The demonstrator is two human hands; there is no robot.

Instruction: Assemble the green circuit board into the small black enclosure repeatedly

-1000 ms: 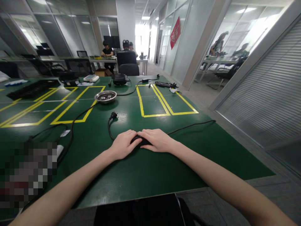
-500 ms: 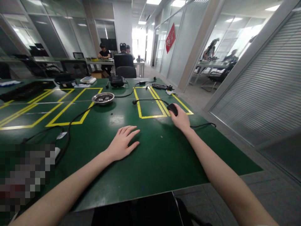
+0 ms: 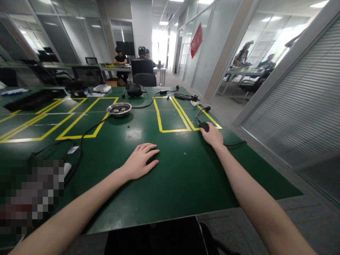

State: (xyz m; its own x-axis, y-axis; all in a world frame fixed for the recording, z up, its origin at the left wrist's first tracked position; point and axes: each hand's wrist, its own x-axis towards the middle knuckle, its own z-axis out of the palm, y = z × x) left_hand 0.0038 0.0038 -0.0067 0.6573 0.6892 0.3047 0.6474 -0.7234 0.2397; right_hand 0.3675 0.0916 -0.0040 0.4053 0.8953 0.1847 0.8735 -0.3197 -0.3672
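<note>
My right hand (image 3: 213,137) is wrapped round a black, rounded, mouse-like corded object (image 3: 204,126) near the right side of the green table (image 3: 159,187). Its exact kind is unclear. From its far side a short black cord loops up to a dark plug-like end (image 3: 207,108), and another black cable (image 3: 236,143) runs out to the right from beside my wrist. My left hand (image 3: 139,161) rests palm down on the tabletop, fingers spread and holding nothing. Yellow tape outlines (image 3: 175,130) lie just beyond both hands.
A steel dish (image 3: 119,109) holds small metal parts. Behind it are a black case-like item (image 3: 134,90) and a folded black tripod-like item (image 3: 186,96). Black cables (image 3: 81,148) cross the left side, next to a blurred-out area (image 3: 32,198). Other people sit at a far table.
My right hand has moved right with the black object. The cord's plug end swung from the left of it to beyond it. My left hand stays in place on the table.
</note>
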